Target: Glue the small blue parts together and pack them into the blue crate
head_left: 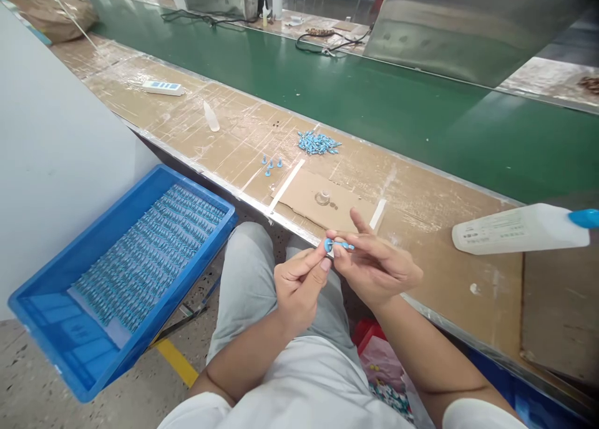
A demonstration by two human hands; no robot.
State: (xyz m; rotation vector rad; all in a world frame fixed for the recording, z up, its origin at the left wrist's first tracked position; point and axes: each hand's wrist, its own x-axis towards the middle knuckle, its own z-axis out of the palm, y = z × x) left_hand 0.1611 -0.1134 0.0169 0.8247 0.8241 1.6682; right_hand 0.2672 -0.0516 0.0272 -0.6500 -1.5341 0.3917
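Observation:
My left hand (302,285) pinches a small blue round base (328,245) between thumb and fingertips, in front of the table edge. With thumb and forefinger, my right hand (381,267) pinches a slim blue piece (345,245) that meets this base; whether the two are joined I cannot tell. On the table beyond, several similar blue pieces (269,166) stand upright on round bases. A heap of loose slim blue pieces (318,143) lies farther back. Just past my hands, a cardboard sheet (304,195) carries a small whitish cap-like thing (322,197) and dark wet spots.
To the left, a blue tray (32,298) holds rows of small blue pieces. A large white bottle (510,229) with a blue cap lies at right. A small squeeze bottle (211,117) lies on the table (421,211). Behind runs a green conveyor belt (374,98).

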